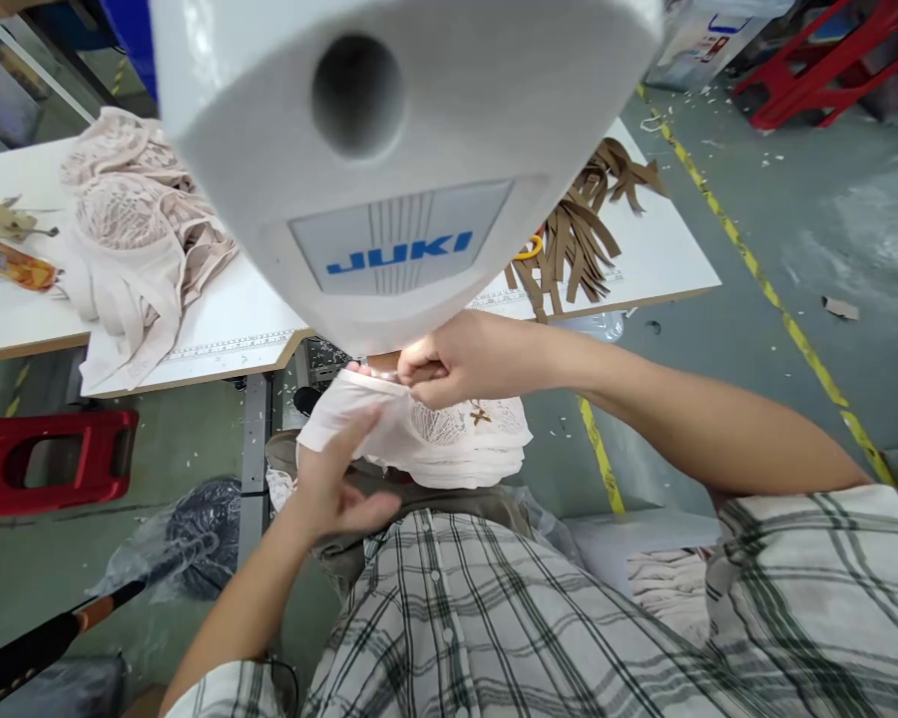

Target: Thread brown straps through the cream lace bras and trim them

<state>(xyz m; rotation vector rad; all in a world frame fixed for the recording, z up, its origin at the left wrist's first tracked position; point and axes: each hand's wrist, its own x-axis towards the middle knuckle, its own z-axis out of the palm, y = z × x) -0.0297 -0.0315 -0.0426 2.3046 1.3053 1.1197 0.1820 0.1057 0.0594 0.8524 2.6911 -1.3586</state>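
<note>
Below the white sewing machine head (404, 150), marked JUKI, a pale pink bra (438, 424) with lace cups and a small brown bow lies over layered pale fabric on my lap. At its upper edge, my right hand (460, 359) is closed, thumb against curled fingers, gripping the fabric near the machine's underside. Pinkish fingertips show along that edge; whose hand they belong to is unclear. My left hand (336, 484) lies at the bra's left side, thumb and index finger apart, the index finger over the cloth and slightly blurred. The machine hides the needle area.
More lace bras (131, 229) are heaped on the white table (224, 319) at left, beside an orange-wrapped item (11, 261). Brown strips (576, 239) and yellow-handled scissors (530, 247) lie at right. Red stools (52, 461) and yellow floor tape (763, 279) surround the workplace.
</note>
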